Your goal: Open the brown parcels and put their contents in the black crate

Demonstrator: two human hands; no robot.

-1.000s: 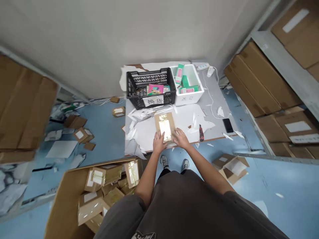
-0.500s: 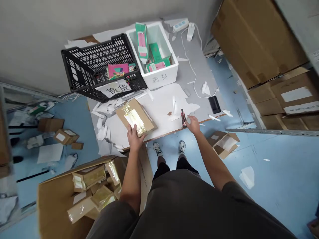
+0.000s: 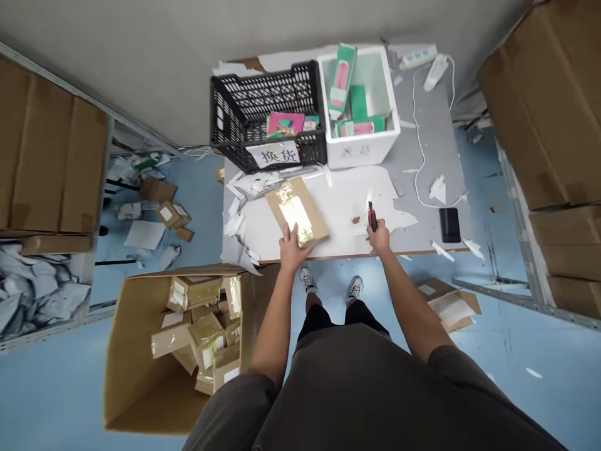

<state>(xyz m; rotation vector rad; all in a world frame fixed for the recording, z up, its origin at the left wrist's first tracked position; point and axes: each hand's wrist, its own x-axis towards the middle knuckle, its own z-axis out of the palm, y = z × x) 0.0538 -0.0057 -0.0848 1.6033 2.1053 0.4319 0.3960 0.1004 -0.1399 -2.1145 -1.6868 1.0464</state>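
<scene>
A taped cardboard box (image 3: 315, 214) with a white label under shiny yellowish tape lies slanted on the table. My left hand (image 3: 292, 252) grips its near corner, fingers on the top and thumb along the near side. In my right hand (image 3: 379, 238) is a red and black utility knife (image 3: 372, 217), closed in my fingers and pointing away from me. The knife is over the table's front part, to the right of the box and apart from it.
Behind stand a black crate (image 3: 220, 134) and a white foam box (image 3: 392, 128) holding green and pink packages. To the right are a phone (image 3: 449, 225), a cable and a power strip (image 3: 417, 57). A large carton (image 3: 141, 401) of taped boxes stands at lower left.
My right hand has taken hold of the utility knife, which lay on the table beside it before. My left hand stays on the box. The whole view has shifted and turned.
</scene>
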